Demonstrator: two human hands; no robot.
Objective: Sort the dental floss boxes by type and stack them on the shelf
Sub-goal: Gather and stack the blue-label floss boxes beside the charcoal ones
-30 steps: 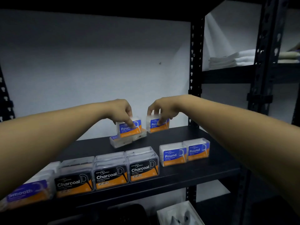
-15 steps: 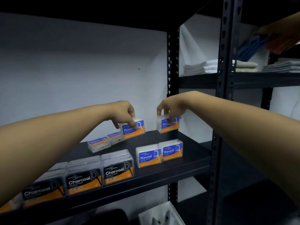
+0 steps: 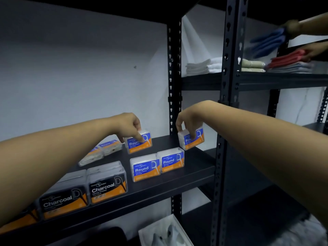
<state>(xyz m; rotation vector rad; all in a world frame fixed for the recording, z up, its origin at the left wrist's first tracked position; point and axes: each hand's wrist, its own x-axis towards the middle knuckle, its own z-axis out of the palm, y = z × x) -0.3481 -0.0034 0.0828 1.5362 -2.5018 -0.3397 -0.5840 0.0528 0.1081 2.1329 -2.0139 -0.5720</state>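
Observation:
My left hand [image 3: 128,126] grips a blue-and-orange "Round" floss box [image 3: 139,142] from above, at the back of the black shelf [image 3: 195,167]. My right hand [image 3: 189,124] holds a second Round box [image 3: 192,139], tilted and lifted above the shelf's right end. Two more Round boxes [image 3: 157,164] stand side by side near the front edge. Black "Charcoal" boxes [image 3: 106,183] line the front left. Two clear boxes [image 3: 101,150] lie flat behind my left arm.
Black perforated uprights [image 3: 174,86] frame the shelf on the right. A neighbouring rack holds folded towels [image 3: 221,65], where another person's hands [image 3: 301,27] handle blue and red cloths. A white bin [image 3: 159,231] sits below the shelf.
My view has swung left to right, so the boxes sit further left. My right hand has carried its Round box rightward and tilted it; my left hand stays on its box.

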